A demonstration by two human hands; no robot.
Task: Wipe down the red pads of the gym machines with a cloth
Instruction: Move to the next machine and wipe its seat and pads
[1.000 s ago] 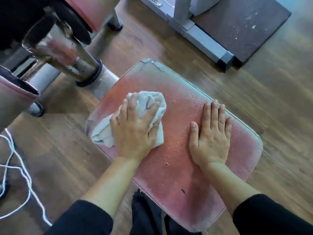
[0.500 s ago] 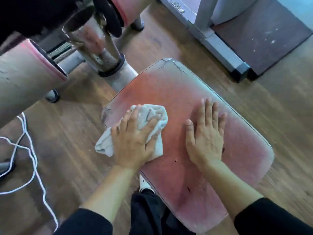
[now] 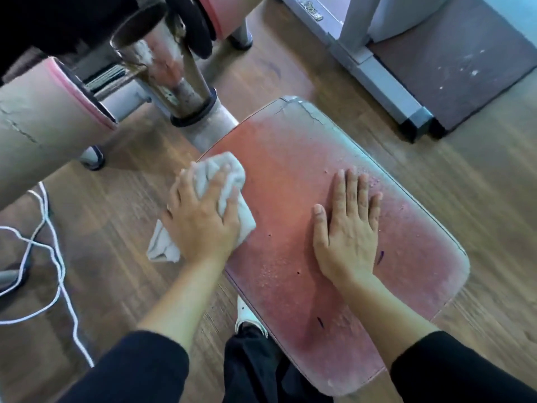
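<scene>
The left hand (image 3: 200,219) grips the bunched cloth (image 3: 220,187) at the left edge of the red pad (image 3: 290,175), while the right hand (image 3: 345,228) lies flat, fingers straight, near its right edge.

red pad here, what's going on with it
A person is wiping the red pad of a gym machine. Their left hand grips a crumpled pale cloth at the pad's left edge, with a tail of it hanging off the side. Their right hand rests flat on the pad, fingers straight. Pale specks or droplets show on the pad around the right hand and nearer the person.
</scene>
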